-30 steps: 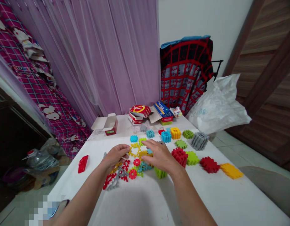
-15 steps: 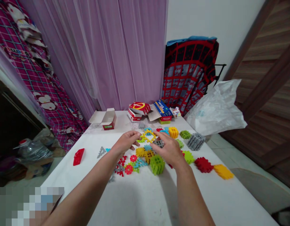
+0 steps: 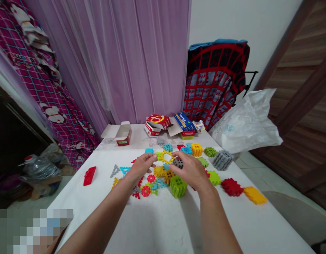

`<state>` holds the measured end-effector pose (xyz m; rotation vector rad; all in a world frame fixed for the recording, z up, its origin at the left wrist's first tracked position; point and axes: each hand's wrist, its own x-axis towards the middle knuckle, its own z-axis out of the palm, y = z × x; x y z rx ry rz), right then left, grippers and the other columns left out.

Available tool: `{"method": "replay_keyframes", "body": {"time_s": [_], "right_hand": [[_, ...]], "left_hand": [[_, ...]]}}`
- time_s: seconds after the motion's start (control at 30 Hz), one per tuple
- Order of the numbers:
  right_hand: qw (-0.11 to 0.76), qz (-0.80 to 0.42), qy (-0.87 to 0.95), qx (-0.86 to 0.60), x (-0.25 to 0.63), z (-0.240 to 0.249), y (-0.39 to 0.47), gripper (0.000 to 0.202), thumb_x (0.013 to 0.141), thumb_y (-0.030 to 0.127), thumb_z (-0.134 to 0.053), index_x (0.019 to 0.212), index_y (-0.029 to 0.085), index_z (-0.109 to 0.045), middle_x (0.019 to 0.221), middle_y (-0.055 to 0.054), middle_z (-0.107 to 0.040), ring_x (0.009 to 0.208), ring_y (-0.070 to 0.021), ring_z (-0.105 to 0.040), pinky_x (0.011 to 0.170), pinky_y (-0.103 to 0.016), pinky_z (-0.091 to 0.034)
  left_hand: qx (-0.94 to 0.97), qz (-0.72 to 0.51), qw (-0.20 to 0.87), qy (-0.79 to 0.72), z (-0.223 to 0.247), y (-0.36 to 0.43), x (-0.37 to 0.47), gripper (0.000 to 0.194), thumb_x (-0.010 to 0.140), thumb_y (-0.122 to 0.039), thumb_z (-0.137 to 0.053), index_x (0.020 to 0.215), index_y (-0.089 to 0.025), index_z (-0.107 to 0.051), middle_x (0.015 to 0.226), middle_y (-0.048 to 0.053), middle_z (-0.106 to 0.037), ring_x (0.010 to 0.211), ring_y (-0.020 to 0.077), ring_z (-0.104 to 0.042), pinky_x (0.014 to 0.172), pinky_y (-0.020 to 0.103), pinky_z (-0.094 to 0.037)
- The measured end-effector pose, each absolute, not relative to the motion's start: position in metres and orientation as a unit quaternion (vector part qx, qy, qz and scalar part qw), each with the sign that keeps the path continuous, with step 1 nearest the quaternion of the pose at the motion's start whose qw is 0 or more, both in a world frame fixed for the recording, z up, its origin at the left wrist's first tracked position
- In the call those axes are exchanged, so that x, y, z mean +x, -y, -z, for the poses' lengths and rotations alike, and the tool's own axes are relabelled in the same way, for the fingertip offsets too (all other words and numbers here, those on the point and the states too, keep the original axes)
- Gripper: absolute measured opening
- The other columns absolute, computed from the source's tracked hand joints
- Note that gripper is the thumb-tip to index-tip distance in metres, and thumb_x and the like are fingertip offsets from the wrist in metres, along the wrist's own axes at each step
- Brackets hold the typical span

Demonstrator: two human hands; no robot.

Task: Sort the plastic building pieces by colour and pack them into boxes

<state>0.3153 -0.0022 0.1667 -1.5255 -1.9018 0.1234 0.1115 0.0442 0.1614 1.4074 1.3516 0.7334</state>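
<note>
Just below mid-frame, a yellow toothed ring (image 3: 167, 152) sits between both hands: the left hand (image 3: 142, 165) pinches its left edge, the right hand (image 3: 188, 167) holds its right.

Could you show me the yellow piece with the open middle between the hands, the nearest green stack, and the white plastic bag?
Yellow piece (image 3: 168, 162): head view, lower rim.
Green stack (image 3: 178, 187): head view, around its middle.
White plastic bag (image 3: 244, 123): head view, crumpled side.
</note>
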Motion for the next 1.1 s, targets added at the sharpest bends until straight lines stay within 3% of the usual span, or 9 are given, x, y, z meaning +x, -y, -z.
{"method": "replay_keyframes", "body": {"time_s": [0.2,0.37,0.5,0.63,1.1], "right_hand": [[0.346,-0.05,0.759,-0.549,0.302,-0.163,0.001,0.031,0.077,0.026,-0.066,0.107,0.023,-0.066,0.107,-0.007,-0.073,0.099,-0.0248,-0.067,0.086,-0.037,-0.05],[0.384,-0.075,0.746,-0.54,0.32,-0.157,-0.002,0.024,0.082,0.028,-0.062,0.106,0.025,-0.066,0.115,-0.007,-0.071,0.108,-0.0242,-0.065,0.091,-0.04,-0.05],[0.426,-0.072,0.705,-0.563,0.348,-0.154,-0.003,0.021,0.088,0.035,-0.054,0.098,0.023,-0.068,0.118,-0.009,-0.07,0.109,-0.0249,-0.064,0.088,-0.041,-0.052],[0.442,-0.071,0.685,-0.574,0.362,-0.154,-0.001,0.022,0.088,0.036,-0.053,0.097,0.023,-0.069,0.114,-0.008,-0.071,0.105,-0.0245,-0.066,0.082,-0.039,-0.055],[0.446,-0.055,0.687,-0.571,0.365,-0.161,0.004,0.02,0.088,0.033,-0.056,0.097,0.023,-0.071,0.104,-0.007,-0.075,0.093,-0.022,-0.07,0.075,-0.034,-0.057]], "left_hand": [[0.57,-0.266,0.533,-0.566,-0.162,-0.055,0.105,0.051,0.068,-0.06,-0.071,0.095,-0.018,-0.066,0.099,0.006,-0.072,0.066,0.0094,-0.062,0.049,0.017,-0.036],[0.572,-0.229,0.529,-0.583,-0.152,-0.068,0.099,0.041,0.077,-0.053,-0.069,0.098,-0.018,-0.065,0.096,0.002,-0.071,0.063,0.0071,-0.06,0.05,0.018,-0.039],[0.586,-0.151,0.522,-0.601,-0.14,-0.078,0.101,0.029,0.09,-0.04,-0.061,0.106,-0.016,-0.062,0.099,0.003,-0.067,0.075,0.0117,-0.063,0.066,0.027,-0.053],[0.605,-0.075,0.521,-0.597,-0.126,-0.088,0.109,0.033,0.092,-0.038,-0.059,0.117,-0.016,-0.059,0.114,0.007,-0.063,0.096,0.0185,-0.064,0.081,0.039,-0.056],[0.662,-0.006,0.519,-0.541,-0.108,-0.105,0.135,0.036,0.092,-0.039,-0.06,0.12,-0.017,-0.058,0.12,0.008,-0.061,0.102,0.0207,-0.063,0.086,0.043,-0.055]]}}
